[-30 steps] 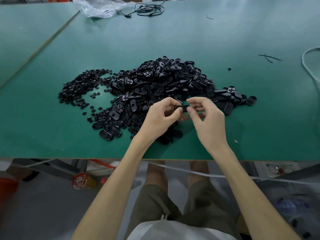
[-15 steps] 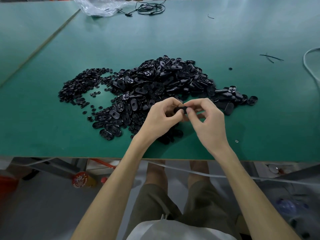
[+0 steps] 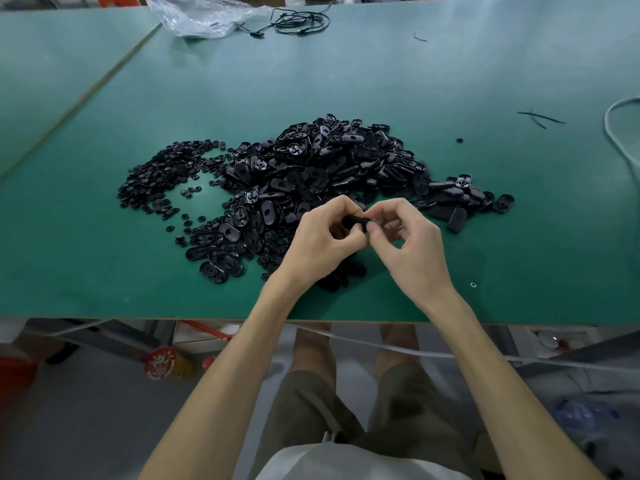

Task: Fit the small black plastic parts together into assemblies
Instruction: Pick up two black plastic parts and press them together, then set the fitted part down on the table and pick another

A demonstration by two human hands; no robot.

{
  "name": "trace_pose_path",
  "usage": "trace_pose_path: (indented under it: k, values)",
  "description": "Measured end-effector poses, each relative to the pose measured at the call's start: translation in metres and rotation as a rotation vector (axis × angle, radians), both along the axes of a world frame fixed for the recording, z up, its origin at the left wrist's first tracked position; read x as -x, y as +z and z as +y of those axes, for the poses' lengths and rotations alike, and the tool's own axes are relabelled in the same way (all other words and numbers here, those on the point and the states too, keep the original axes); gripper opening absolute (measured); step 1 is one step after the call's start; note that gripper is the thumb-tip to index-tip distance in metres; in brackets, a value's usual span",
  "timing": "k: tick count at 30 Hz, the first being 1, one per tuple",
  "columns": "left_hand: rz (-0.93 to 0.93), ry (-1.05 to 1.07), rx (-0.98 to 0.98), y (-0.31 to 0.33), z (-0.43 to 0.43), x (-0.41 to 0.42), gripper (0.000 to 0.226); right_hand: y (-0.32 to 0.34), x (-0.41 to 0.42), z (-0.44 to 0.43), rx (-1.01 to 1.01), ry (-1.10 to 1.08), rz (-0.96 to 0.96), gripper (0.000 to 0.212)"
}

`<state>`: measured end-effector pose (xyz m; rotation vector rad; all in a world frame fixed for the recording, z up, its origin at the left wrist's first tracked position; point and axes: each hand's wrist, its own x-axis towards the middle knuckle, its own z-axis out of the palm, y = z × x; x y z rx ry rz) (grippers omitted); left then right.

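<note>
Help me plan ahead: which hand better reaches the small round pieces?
Probably left: the left hand is nearer the small round pieces; the right hand would cross it. Both pinch a black part.

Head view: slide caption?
Left hand and right hand pinch a black part over the green table near the parts heap.

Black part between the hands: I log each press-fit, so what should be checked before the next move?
1. Left hand pinches the black part: ok.
2. Right hand pinches its other end: ok.
3. Pieces lined up and seated: cannot tell, the hands hide the joint.
4. Pile of oval parts lies just beyond the hands: ok.
5. Heap of small round parts lies left of that pile: ok.
</note>
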<state>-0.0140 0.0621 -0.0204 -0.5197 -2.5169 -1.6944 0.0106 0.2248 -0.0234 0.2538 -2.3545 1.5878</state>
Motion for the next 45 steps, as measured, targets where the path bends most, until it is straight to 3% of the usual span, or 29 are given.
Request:
trace_pose_path:
  k: [22, 28, 33, 40, 45]
  values:
    - [0.030, -0.018, -0.035, 0.001, 0.001, 0.001, 0.007, 0.004, -0.001, 0.002, 0.012, -0.040, 0.024, 0.029]
    - [0.025, 0.045, -0.116, 0.000, 0.000, 0.003, 0.016, 0.004, 0.002, 0.008, 0.124, -0.265, 0.056, 0.025]
    - [0.197, 0.072, 0.088, -0.003, 0.003, 0.000, 0.019, -0.003, 0.009, 0.014, 0.344, -0.483, -0.072, 0.032]
    - [0.434, 0.136, 0.312, -0.004, 0.009, -0.004, 0.021, -0.009, 0.011, 0.015, 0.305, -0.468, -0.096, 0.047]
    - [0.496, 0.144, 0.328, -0.003, 0.011, -0.003, 0.023, -0.008, 0.010, 0.017, 0.278, -0.461, -0.074, 0.053]
